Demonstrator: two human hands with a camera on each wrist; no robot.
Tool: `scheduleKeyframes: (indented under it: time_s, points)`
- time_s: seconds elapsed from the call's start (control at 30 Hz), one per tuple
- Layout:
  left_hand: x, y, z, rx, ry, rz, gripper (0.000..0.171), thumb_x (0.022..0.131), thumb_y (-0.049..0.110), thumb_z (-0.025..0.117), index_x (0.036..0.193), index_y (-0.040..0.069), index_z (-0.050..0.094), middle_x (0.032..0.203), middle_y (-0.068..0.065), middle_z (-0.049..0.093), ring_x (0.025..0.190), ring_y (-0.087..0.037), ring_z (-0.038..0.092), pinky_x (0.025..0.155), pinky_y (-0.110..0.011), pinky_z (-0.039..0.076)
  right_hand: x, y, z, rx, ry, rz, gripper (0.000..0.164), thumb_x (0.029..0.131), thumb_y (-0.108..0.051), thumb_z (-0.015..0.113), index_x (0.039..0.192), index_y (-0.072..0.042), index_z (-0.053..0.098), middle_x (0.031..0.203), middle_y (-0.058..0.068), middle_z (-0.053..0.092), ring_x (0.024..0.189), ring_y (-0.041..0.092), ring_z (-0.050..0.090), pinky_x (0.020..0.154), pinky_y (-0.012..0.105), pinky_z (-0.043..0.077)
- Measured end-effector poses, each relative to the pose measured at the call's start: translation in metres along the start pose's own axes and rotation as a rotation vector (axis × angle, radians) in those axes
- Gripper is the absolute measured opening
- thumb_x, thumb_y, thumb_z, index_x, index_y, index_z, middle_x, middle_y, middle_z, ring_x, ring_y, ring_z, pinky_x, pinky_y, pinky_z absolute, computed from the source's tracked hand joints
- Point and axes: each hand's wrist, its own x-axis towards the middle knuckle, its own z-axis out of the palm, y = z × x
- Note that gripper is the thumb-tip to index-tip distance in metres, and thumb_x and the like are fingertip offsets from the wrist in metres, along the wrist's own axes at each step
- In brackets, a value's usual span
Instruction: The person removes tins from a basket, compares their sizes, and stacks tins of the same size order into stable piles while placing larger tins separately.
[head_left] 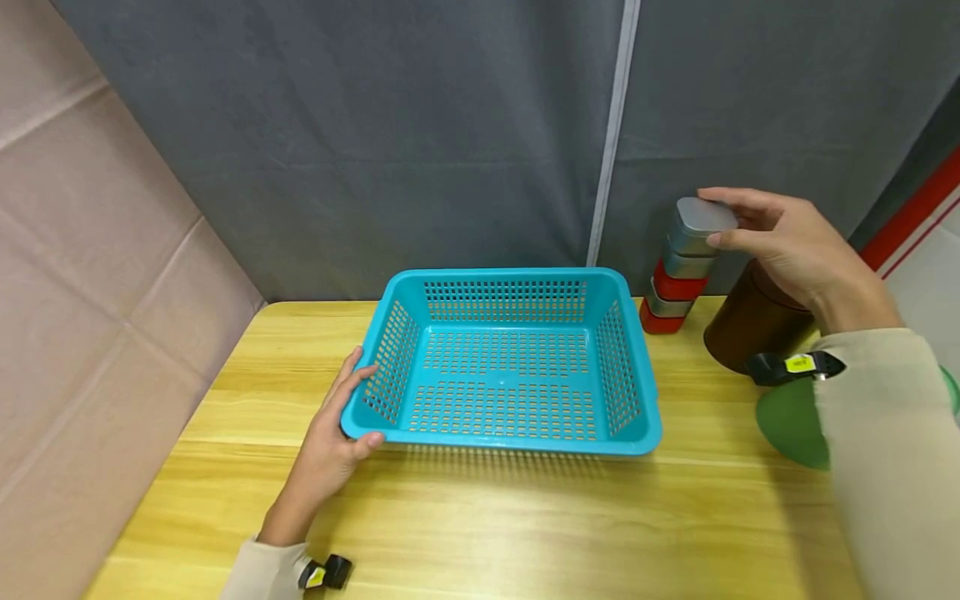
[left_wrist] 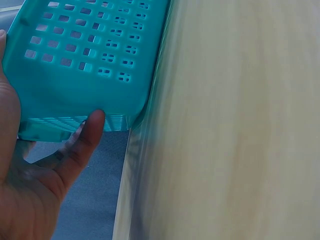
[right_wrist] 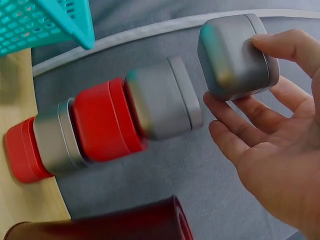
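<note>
My right hand (head_left: 806,254) pinches a silver square tin (head_left: 697,221) between thumb and fingers. In the right wrist view that tin (right_wrist: 235,57) is apart from the top of a stack of tins (right_wrist: 115,117). From bottom to top, the stack goes red, silver, red, silver. A turquoise plastic basket (head_left: 502,446) with slotted sides stands on the table to the left of the stack, its inside bare. My left hand (head_left: 330,446) grips the basket's near left corner, thumb at the front rim and fingers along the left side.
A dark brown cylinder (head_left: 753,325) stands right of the tins, under my right hand. Nearer me, a green object (head_left: 795,425) is partly hidden by the right sleeve. A grey curtain (head_left: 420,150) hangs behind the wooden table (head_left: 480,525); a pale wall panel (head_left: 112,275) is at left.
</note>
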Motion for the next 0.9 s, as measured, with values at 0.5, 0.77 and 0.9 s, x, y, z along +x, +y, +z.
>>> scheduleKeyframes:
  time_s: [0.5, 0.77, 0.9]
  points:
    - [0.000, -0.002, 0.001, -0.005, 0.007, 0.007, 0.084, 0.084, 0.038, 0.088, 0.155, 0.016, 0.049, 0.177, 0.006, 0.014, 0.158, -0.047, 0.019, 0.108, -0.006, 0.037, 0.008, 0.014, -0.001, -0.006, 0.024, 0.030, 0.056, 0.101, -0.023, 0.069, 0.153, -0.036, 0.054, 0.132, -0.026, 0.053, 0.126, 0.001, 0.044, 0.116, 0.015, 0.032]
    - [0.001, -0.005, 0.002, -0.008, 0.007, 0.007, 0.085, 0.084, 0.044, 0.087, 0.155, 0.016, 0.049, 0.177, 0.003, 0.014, 0.158, -0.048, 0.020, 0.107, -0.006, 0.038, 0.008, 0.016, -0.001, -0.013, 0.039, 0.033, 0.055, 0.102, -0.025, 0.068, 0.154, -0.036, 0.053, 0.132, -0.026, 0.052, 0.129, 0.003, 0.042, 0.124, 0.020, 0.026]
    - [0.001, -0.006, 0.002, -0.004, 0.007, 0.006, 0.085, 0.084, 0.043, 0.087, 0.155, 0.016, 0.048, 0.177, 0.004, 0.014, 0.158, -0.048, 0.019, 0.108, -0.006, 0.037, 0.009, 0.016, 0.000, -0.006, 0.027, 0.042, 0.055, 0.103, -0.024, 0.066, 0.154, -0.037, 0.052, 0.134, -0.027, 0.051, 0.136, 0.007, 0.037, 0.129, 0.025, 0.020]
